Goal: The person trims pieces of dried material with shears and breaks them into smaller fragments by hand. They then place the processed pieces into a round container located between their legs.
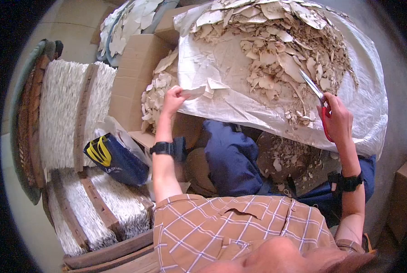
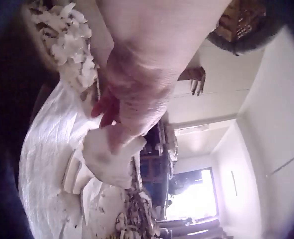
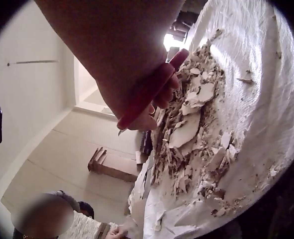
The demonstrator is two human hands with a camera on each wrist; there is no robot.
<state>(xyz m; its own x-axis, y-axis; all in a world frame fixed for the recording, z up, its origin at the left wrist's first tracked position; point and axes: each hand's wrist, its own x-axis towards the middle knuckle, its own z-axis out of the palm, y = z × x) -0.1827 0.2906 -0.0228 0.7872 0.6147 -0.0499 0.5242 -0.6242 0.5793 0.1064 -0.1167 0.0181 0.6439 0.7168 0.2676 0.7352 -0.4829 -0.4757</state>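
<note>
My left hand (image 1: 170,101) pinches a thin, pale, flat flake (image 1: 194,93) between thumb and fingers, over the left edge of a white plastic sheet (image 1: 367,102). The left wrist view shows the same flake (image 2: 106,160) hanging from the fingertips, broad and irregular in outline. Several pale loose pieces (image 1: 217,84) lie on the sheet just right of it. My right hand (image 1: 339,119) grips scissors with red handles (image 1: 326,125). Their metal blades (image 1: 310,83) point up and left over a heap of broken brownish flakes (image 1: 281,59).
Left of the sheet stands a cardboard box (image 1: 133,77), with more pale flakes (image 1: 155,98) beside it. Tightly stacked white sheets (image 1: 60,118) with wooden strips fill the far left. A dark blue bag (image 1: 121,166) leans near my left forearm. Scraps (image 1: 281,157) lie below the sheet's front edge.
</note>
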